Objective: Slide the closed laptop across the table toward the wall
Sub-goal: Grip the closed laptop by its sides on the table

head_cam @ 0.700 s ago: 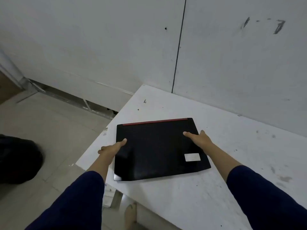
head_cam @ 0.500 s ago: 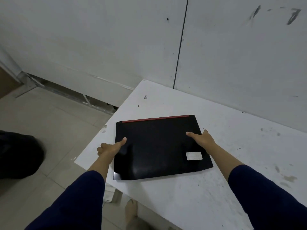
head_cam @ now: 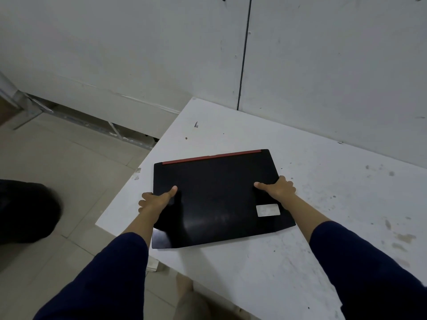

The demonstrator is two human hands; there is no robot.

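Note:
A closed black laptop (head_cam: 217, 197) with a red strip along its far edge and a white sticker near its right side lies flat on the white table (head_cam: 288, 255). My left hand (head_cam: 157, 200) grips the laptop's left edge, thumb on the lid and fingers curled at the side. On the opposite edge my right hand (head_cam: 278, 189) holds it the same way. The white wall (head_cam: 323, 72) rises behind the table, a stretch of bare tabletop away from the laptop's far edge.
The table's left edge (head_cam: 129, 185) runs close beside the laptop, with tiled floor (head_cam: 76, 172) below. A dark round object (head_cam: 25, 209) sits on the floor at the left. A bare foot (head_cam: 184, 285) shows under the table's front edge.
The laptop, held at both sides, sits a little farther from the table's front edge and closer to the wall. Both hands kept their hold and moved with it.

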